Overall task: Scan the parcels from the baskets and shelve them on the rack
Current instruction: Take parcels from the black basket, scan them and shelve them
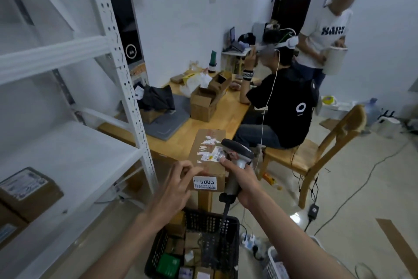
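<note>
A brown cardboard parcel (204, 143) with torn labels and a white number sticker lies on the near corner of the wooden table (228, 116). My right hand (241, 177) grips a grey barcode scanner (237, 151), its head over the parcel's label. My left hand (176, 185) hovers at the parcel's near left edge, fingers loosely bent, fingertips beside the sticker, holding nothing. Below my arms a black basket (217, 222) holds several small parcels. The white rack (67, 161) stands at left with a brown parcel (29, 190) on its shelf.
A seated person in black (285, 102) sits at the table's right side on a wooden chair (316, 154). Another person (325, 37) stands behind with a white container. Open boxes (203, 102) and bags crowd the table. Cables and a white basket (274, 265) lie on the floor.
</note>
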